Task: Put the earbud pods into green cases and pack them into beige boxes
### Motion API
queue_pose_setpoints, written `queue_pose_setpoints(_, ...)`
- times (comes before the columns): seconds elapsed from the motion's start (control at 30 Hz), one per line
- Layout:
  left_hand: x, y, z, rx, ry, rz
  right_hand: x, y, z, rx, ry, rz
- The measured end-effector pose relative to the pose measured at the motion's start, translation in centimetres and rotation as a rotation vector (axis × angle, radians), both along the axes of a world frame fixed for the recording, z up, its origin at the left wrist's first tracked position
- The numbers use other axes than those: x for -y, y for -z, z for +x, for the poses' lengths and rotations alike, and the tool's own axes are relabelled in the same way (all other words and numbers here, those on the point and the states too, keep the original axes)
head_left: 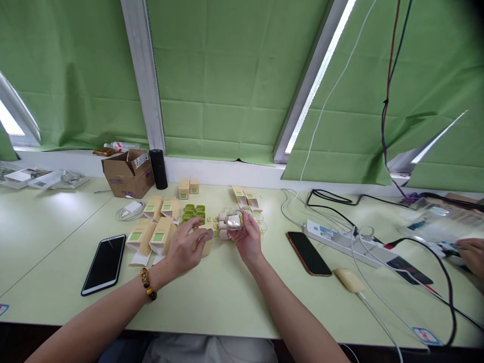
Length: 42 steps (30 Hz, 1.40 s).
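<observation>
My right hand (pixel 249 238) grips a small clear jar (pixel 234 220) with a shiny silver face, its fingers wrapped round the side. Close to it on the left, my left hand (pixel 186 247) is bent in a loose pinch. A small greyish piece (pixel 209 234) shows at its thumb tip; its kind is unclear. Several pinkish-white small containers (pixel 222 227) lie just behind the jar, partly hidden by my hands. Green square cups (pixel 195 208) stand in a group beyond my left fingers. Small cardboard boxes (pixel 163 236) with green labels lie by my left wrist, flaps open.
A phone (pixel 104 264) lies on the left, another phone (pixel 308 253) on the right. A power strip (pixel 340 242) with tangled cables runs along the right. A brown carton (pixel 129 174) and black cylinder (pixel 158 169) stand at the back. Another person's hand (pixel 472 255) is at the far right.
</observation>
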<state>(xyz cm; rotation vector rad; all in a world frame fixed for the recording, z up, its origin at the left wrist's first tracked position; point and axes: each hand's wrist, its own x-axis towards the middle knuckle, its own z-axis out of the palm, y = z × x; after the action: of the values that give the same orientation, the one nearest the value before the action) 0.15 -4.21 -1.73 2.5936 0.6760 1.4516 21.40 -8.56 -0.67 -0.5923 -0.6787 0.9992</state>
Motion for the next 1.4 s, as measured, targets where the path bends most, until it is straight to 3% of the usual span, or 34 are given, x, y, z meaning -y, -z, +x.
queue_pose_setpoints(0.33,-0.9,0.3,0.2,0.150,0.096,-0.222,0.7,-0.5,-0.4,0.094,0.021,0.012)
queue_pose_setpoints(0.87,-0.8,0.6,0.0,0.079,0.199,-0.208,1.6,-0.4,-2.1,0.378,0.179,0.080)
queue_pose_setpoints(1.03,-0.8,1.0,-0.1,0.053,0.247,-0.217,2.3,-0.3,-3.2,0.457,0.159,0.114)
queue_pose_setpoints(1.4,-0.8,0.5,0.1,0.100,0.270,-0.328,2.1,1.0,-2.5,0.923,0.262,0.166)
